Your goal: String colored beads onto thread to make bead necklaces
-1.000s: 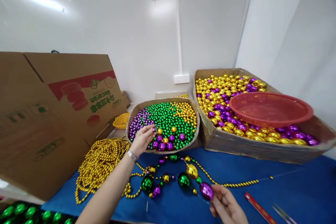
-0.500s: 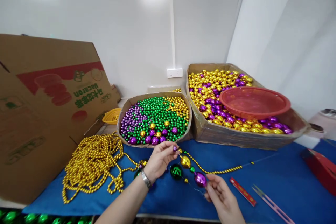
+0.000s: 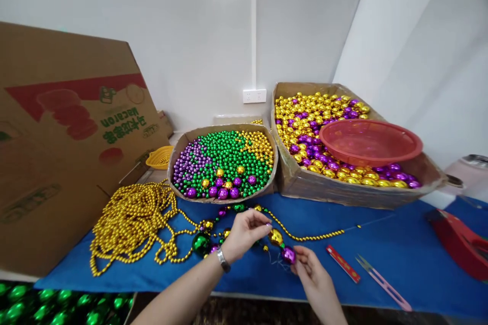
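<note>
My left hand (image 3: 249, 236), with a metal band at its wrist, is closed in a pinch on a small purple bead (image 3: 269, 225). Beside those fingertips hangs a large shiny gold bead (image 3: 275, 236), with a small green bead below it. A large purple bead (image 3: 288, 255) follows on the same strand, and the closed fingers of my right hand (image 3: 313, 271) grip its right side. Thin clear thread (image 3: 278, 261) curls beneath it. Behind my left hand, a bead garland with a big green bead (image 3: 201, 244) lies on the blue cloth, partly hidden.
Tangled gold bead strings (image 3: 133, 223) lie at left before a large carton (image 3: 68, 152). Behind my hands stand a box of small mixed beads (image 3: 275, 183) and a larger box (image 3: 343, 197) bearing a red basin (image 3: 371, 142). A red packet (image 3: 343, 264) and pink tweezers (image 3: 385, 284) lie at right.
The view has tilted down slightly. My left hand has moved right and down, bringing the small purple bead closer to the large gold one; both hands keep their hold.
</note>
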`<state>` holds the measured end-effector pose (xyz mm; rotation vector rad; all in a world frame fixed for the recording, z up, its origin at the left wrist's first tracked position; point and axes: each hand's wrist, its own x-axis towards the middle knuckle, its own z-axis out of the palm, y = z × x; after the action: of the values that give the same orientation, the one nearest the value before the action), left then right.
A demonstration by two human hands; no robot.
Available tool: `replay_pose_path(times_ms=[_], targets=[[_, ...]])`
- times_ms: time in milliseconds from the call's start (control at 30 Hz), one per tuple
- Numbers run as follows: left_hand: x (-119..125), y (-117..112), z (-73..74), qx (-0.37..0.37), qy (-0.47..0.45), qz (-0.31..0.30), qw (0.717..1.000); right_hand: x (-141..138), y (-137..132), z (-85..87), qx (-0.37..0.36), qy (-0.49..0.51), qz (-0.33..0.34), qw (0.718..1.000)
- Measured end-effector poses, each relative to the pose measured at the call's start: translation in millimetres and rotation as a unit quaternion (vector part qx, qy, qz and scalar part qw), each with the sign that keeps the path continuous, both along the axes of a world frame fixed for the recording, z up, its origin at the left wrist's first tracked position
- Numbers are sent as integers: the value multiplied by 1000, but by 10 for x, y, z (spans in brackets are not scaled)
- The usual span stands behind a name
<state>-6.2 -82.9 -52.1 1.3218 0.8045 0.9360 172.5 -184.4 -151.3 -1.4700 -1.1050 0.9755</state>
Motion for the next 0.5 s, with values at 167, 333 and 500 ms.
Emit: replay_pose_path(times_ms=[167, 333, 500], targets=[[149, -88, -77, 111, 81, -16, 990, 169, -51, 78, -14, -63, 9, 998], [260, -114, 515, 262, 98, -53, 959, 249, -20, 642, 31, -182, 51, 982], [377, -92, 984, 313, 52, -53, 947, 106, 56, 1010, 83, -197, 118, 970]])
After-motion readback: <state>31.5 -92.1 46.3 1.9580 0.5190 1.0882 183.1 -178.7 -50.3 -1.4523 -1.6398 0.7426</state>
